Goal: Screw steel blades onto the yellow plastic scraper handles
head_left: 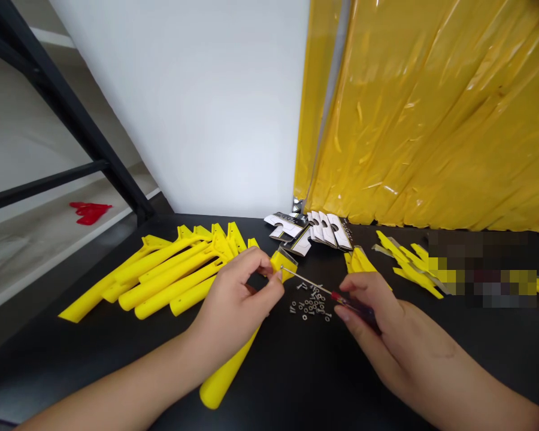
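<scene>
My left hand [245, 287] is closed around the head end of a yellow plastic handle [229, 377], whose round grip slants toward me below the wrist. At its flat head, by my left fingertips, a small screw meets the tip of a screwdriver [312, 282]. My right hand [381, 323] holds the screwdriver by its dark red and blue handle, with the shaft pointing left. Beneath the shaft lies a loose pile of small screws and nuts [312, 305] on the black table [305, 371].
Several yellow handles [161, 281] lie fanned out at the left. White printed cards [327, 230] rest at the back. Flat yellow pieces [408, 260] are on the right. A yellow plastic curtain [431, 114] and a white panel [206, 108] stand behind the table.
</scene>
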Tool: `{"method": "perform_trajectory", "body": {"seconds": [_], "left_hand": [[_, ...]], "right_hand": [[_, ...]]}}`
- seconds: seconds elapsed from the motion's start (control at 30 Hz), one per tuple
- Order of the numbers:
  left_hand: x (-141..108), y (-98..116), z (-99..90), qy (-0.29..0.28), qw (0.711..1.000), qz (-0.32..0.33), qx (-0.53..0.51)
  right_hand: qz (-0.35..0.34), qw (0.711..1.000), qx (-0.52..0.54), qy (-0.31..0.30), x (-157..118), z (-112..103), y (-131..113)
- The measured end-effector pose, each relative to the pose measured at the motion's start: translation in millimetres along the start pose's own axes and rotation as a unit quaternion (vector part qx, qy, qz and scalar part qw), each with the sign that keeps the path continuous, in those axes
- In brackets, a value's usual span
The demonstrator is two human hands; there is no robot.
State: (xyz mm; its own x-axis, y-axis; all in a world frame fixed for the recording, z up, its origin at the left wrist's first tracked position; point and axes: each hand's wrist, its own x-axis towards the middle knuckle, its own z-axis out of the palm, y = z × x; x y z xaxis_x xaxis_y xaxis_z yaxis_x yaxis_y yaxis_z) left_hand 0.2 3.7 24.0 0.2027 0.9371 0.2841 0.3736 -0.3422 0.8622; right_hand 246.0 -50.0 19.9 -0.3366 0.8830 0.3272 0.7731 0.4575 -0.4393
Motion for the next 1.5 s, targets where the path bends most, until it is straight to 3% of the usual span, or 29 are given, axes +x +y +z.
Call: {"method": "perform_trajectory", "body": {"seconds": [0.13, 0.3, 0.5, 0.67, 0.9, 0.97, 1.07, 1.13, 1.5], "left_hand": [[-0.8, -1.3, 1.6, 0.0, 0.998, -0.037, -0.05], [-0.6, -0.4, 2.1, 0.006, 0.999, -0.025, -0.032], [0.8, -3.4, 1.2, 0.006, 1.0, -0.013, -0.016], [1.6, -7.8, 0.1, 0.003, 0.999, 0.014, 0.035], [0.2, -6.5, 1.2, -0.006, 0.998, 0.023, 0.062], [-0.2, -6.4, 1.9, -0.007, 0.998, 0.018, 0.06], [-0.7, -6.3, 2.6, -0.011, 0.998, 0.012, 0.056], [-0.8, -6.3, 2.5, -0.013, 0.998, 0.008, 0.053], [-0.2, -4.7, 1.9, -0.011, 0.999, 0.004, 0.035]], "right_hand": [[-0.006, 0.999, 0.009, -0.043, 5.1, 2.3, 6.0], [0.033, 0.999, -0.013, 0.039, 4.5, 8.7, 10.8], [0.07, 0.992, 0.091, -0.049, 1.3, 11.5, 4.7], [0.137, 0.966, 0.21, -0.066, 2.8, 15.0, 5.6], [0.192, 0.896, 0.387, -0.104, 9.6, 11.9, 6.3], [0.185, 0.906, 0.37, -0.092, 10.4, 10.6, 7.8], [0.137, 0.958, 0.244, -0.064, 9.1, 9.1, 10.0], [0.117, 0.975, 0.18, -0.055, 7.6, 8.5, 10.2], [0.095, 0.983, 0.142, -0.062, 9.9, 6.4, 8.3]]}}
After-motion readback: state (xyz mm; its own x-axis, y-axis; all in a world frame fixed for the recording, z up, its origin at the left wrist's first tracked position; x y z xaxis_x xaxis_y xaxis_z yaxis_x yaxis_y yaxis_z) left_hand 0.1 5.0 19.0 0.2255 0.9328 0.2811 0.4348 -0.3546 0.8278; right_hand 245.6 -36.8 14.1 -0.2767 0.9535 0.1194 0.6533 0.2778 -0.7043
